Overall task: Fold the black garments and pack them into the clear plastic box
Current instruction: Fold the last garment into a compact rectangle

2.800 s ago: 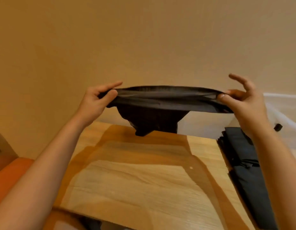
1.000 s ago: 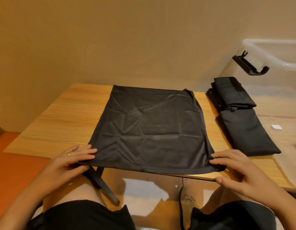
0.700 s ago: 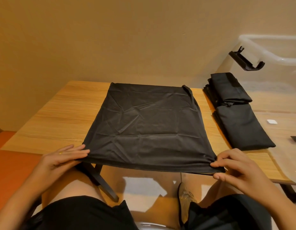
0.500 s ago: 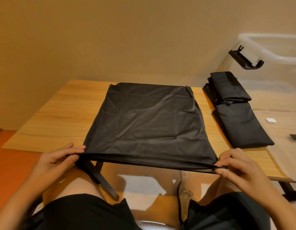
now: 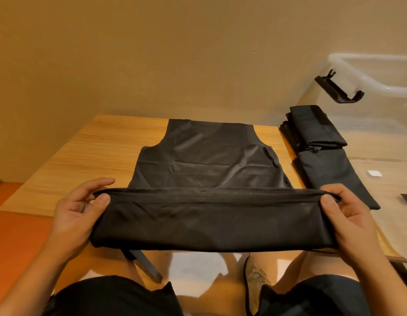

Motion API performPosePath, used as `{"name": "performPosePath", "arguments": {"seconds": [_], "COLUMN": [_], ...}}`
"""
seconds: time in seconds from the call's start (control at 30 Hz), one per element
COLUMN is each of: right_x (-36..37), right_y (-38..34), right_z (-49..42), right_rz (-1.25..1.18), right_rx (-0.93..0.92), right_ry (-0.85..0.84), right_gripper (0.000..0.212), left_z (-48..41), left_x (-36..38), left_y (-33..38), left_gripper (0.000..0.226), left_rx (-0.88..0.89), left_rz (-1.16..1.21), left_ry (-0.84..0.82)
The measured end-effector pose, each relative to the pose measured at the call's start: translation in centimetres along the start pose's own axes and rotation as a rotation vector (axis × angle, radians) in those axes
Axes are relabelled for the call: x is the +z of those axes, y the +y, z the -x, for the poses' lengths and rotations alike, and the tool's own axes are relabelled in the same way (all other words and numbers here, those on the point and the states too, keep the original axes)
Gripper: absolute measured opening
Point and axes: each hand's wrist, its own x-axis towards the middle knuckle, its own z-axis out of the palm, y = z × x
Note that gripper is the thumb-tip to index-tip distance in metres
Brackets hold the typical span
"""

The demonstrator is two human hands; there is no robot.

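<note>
A black sleeveless garment [image 5: 207, 163] lies spread on the wooden table [image 5: 95, 156], its far part flat. Its near hem is lifted off the table and held taut between my hands. My left hand [image 5: 79, 210] pinches the hem's left corner with thumb and fingers. My right hand [image 5: 350, 213] pinches the right corner the same way. The lifted cloth hangs down in front of the table's near edge. Two folded black garments [image 5: 330, 156] lie side by side to the right. The clear plastic box [image 5: 369, 71] stands at the far right, with a black latch [image 5: 339, 90] on its side.
A plain tan wall rises right behind the table. My knees in black shorts and a shoe [image 5: 255, 279] show below the near edge. A black table leg [image 5: 145, 265] slants under the table. An orange surface [image 5: 13, 224] lies to the left.
Both hands have raised the near hem from the table edge and drawn it up and away from me, so the lower half now stands lifted over the flat upper half.
</note>
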Motion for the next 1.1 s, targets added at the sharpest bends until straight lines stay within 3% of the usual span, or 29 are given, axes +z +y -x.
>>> {"name": "performPosePath", "arguments": {"seconds": [0.17,0.33,0.57,1.1], "right_x": [0.4,0.9,1.7,2.3], "right_y": [0.9,2.1,3.1,4.0], "right_z": [-2.2,-5.0,-8.3,-11.7], "right_rz": [0.185,0.553,0.809,0.856], "right_rx": [-0.013,-0.073,-0.071,-0.029], "right_ry": [0.044,0.027,-0.002,0.096], "right_gripper": [0.011,0.012,0.017,0.022], "left_z": [-1.4,-3.9,-7.9,-11.5], "left_x": [0.8,2.3,2.7,3.6], "left_y": [-0.6,-0.9,-2.2,-3.2], "left_gripper": [0.027,0.035,0.012,0.015], "left_rx": [0.007,-0.023,-0.064,0.000], "left_rz": [-0.125,-0.188,-0.398,-0.490], "left_ry": [0.029,0.011,-0.081,-0.040]}}
